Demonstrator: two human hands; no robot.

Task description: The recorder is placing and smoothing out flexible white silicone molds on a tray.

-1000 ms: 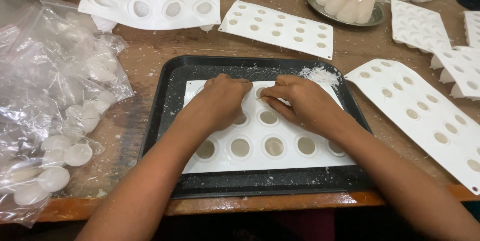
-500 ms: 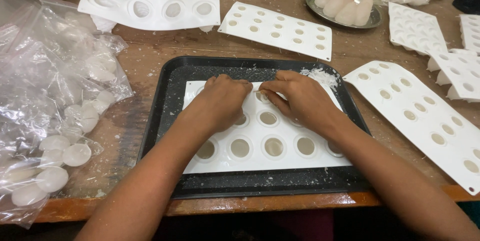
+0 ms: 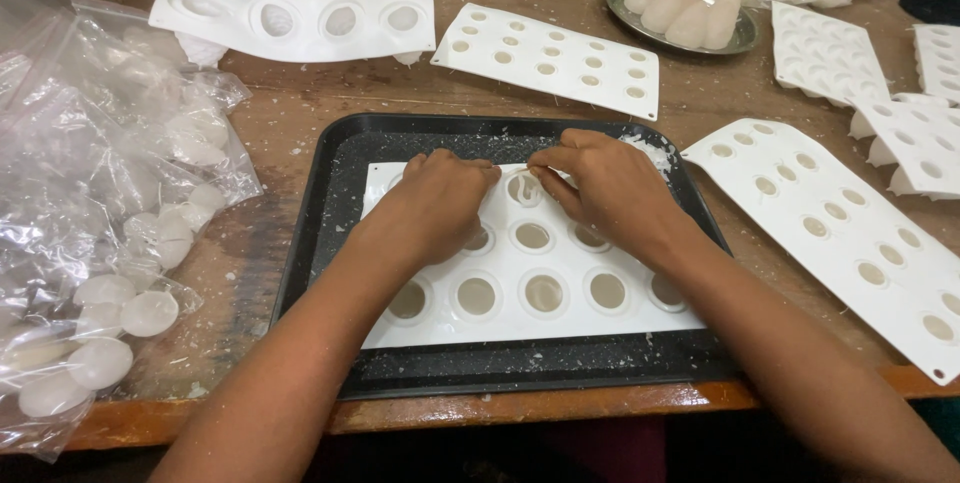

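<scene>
A white silicone mould [image 3: 530,283] with round cavities is seen lying flat inside a black baking tray [image 3: 330,213] at the worktop's [image 3: 300,108] near edge. Both hands are pressed onto the mould's far edge, forearms reaching in from the near side. The left hand [image 3: 440,205] is laid palm down, knuckles raised, fingers curled over the mould's far-left cavities; its grip is bent together against the mould, though whether anything is pinched cannot be told. The right hand [image 3: 610,188] is turned inward, its fingertips [image 3: 545,165] brought together at the rim of a far cavity, just beside the left hand. White crumbs [image 3: 655,153] are scattered at the tray's far-right corner. A clear bag of white discs [image 3: 90,243] is heaped along the worktop's left edge.
</scene>
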